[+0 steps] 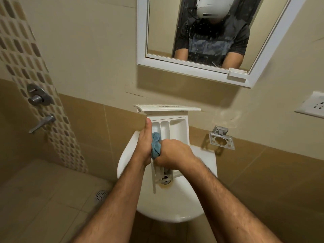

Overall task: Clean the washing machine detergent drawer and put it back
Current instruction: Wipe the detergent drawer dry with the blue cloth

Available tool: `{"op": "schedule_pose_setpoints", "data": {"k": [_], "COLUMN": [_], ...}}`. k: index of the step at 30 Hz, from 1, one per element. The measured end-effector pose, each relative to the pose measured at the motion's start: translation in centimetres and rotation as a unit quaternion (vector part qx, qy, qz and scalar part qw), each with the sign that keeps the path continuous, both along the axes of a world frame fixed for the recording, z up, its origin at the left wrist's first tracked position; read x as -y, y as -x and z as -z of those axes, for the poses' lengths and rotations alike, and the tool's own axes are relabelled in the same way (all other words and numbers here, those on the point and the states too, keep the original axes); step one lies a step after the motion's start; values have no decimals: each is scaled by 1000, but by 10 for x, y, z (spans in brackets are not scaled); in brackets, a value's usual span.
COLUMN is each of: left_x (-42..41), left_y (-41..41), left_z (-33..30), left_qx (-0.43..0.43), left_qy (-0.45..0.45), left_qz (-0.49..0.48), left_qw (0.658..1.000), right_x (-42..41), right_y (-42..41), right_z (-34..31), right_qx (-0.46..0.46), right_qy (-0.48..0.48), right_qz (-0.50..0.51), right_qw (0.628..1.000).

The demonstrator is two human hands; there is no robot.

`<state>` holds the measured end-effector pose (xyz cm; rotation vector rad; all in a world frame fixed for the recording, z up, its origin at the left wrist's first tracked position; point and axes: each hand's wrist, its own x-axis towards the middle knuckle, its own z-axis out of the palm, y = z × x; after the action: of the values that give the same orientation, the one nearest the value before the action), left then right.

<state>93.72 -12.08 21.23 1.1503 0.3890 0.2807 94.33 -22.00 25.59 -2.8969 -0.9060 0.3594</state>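
Note:
The white detergent drawer [177, 127] is held over the white sink [175, 204], its front panel at the far end and its compartments facing me. My left hand [144, 144] grips the drawer's left wall, thumb stretched along the edge. My right hand [173, 153] holds a crumpled blue cloth [156, 144] and presses it into the left compartment. The drawer's near end reaches down to the sink drain [164, 180].
A white-framed mirror [206, 41] hangs above the sink. A chrome holder [221, 139] is fixed to the wall on the right, with a white wall socket [313, 106] beyond it. Shower valves [37, 97] and a floor drain [101, 195] are on the left.

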Motion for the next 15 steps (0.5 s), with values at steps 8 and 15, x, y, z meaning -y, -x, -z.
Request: {"op": "schedule_pose_setpoints", "data": {"k": [8, 15], "left_x": [3, -8], "left_y": [-7, -11], "left_z": [5, -13], "left_qx": [-26, -34], "left_qy": [-2, 45], "left_qz": [-31, -55], "left_qw": [999, 997], "right_x": [8, 29], "right_y": [3, 29], "right_z": [13, 51], "right_qx": [17, 93], "right_qy": [29, -134], "right_qz": [-27, -28], "right_qw": [999, 986]}}
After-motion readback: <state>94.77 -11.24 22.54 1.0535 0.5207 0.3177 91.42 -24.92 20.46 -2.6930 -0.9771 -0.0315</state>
